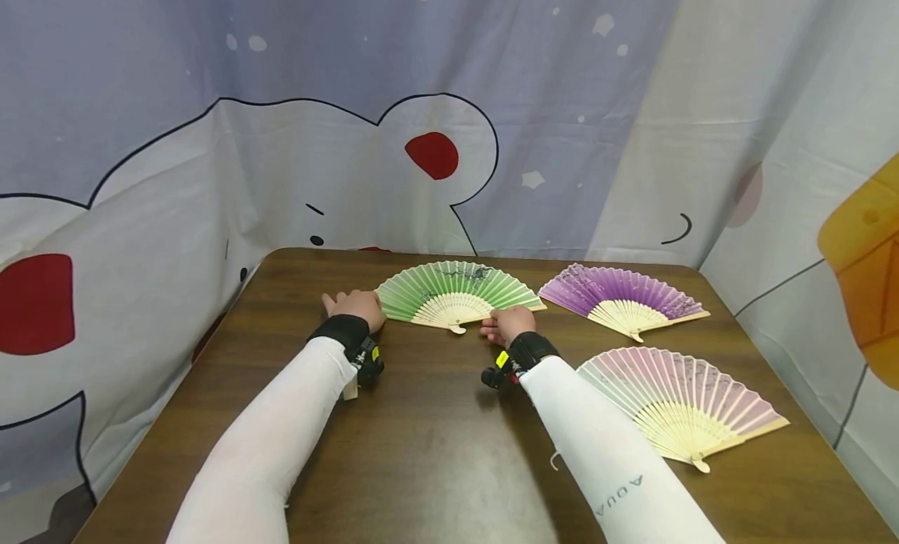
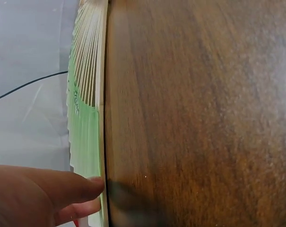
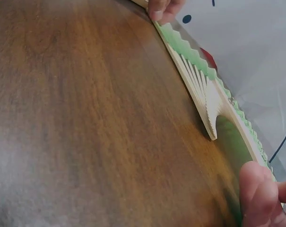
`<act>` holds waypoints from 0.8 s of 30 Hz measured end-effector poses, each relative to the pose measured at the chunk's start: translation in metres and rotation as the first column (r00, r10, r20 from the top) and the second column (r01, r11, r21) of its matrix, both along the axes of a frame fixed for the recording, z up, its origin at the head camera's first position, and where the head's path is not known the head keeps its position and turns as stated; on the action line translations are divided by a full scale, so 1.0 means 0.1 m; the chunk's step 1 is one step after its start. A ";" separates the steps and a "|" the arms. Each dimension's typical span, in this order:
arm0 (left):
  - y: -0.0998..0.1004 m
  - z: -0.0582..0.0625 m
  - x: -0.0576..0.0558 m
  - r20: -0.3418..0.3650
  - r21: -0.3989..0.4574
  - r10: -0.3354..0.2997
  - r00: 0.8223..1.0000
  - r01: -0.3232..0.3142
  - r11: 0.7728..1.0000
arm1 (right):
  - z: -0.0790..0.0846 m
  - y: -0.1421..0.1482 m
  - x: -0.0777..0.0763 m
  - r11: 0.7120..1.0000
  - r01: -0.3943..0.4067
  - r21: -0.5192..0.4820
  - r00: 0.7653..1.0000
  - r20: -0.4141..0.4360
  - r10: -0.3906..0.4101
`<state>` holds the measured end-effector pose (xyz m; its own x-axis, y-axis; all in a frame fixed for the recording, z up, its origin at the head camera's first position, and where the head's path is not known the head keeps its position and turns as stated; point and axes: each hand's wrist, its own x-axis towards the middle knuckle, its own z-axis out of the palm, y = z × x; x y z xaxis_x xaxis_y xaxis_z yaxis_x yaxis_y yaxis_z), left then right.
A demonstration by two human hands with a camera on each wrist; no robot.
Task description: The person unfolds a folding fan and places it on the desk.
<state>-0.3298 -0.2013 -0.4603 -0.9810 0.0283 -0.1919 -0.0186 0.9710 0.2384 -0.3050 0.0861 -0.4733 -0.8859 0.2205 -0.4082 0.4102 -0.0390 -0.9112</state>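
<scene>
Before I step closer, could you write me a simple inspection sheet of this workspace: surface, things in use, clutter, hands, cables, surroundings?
Surface: brown wood-grain table.
Job's things: green fan, spread open, at the table's far side.
Clutter: purple fan and pink fan, both open, on the right; a pale piece by the left wrist, mostly hidden, can't tell what.
Left hand: pinches the green fan's left end.
Right hand: pinches its right edge.
Cables: nothing seen.
Surroundings: printed cloth behind and at both sides.
</scene>
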 end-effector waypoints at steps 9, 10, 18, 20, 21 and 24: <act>-0.09 0.03 0.03 -0.045 0.132 0.040 0.998 -0.034 0.991 | 0.00 -0.05 0.05 0.997 0.020 0.068 0.997 -0.076 -0.014; -0.13 0.06 0.06 -0.054 0.154 0.056 0.997 -0.047 0.987 | 0.01 -0.07 0.07 0.996 0.015 0.084 0.996 -0.085 -0.007; -0.46 0.29 0.39 -0.027 0.322 0.150 0.988 -0.133 0.937 | 0.14 -0.30 0.22 0.965 -0.088 0.247 0.972 -0.189 0.137; -0.53 0.28 0.45 -0.007 0.346 0.155 0.988 -0.143 0.927 | 0.19 -0.38 0.26 0.959 -0.117 0.257 0.962 -0.210 0.174; -0.56 0.27 0.48 0.003 0.357 0.160 0.987 -0.150 0.922 | 0.20 -0.43 0.28 0.956 -0.133 0.260 0.957 -0.218 0.192; -0.61 0.23 0.57 0.022 0.397 0.166 0.986 -0.161 0.904 | 0.23 -0.59 0.34 0.947 -0.184 0.263 0.943 -0.226 0.246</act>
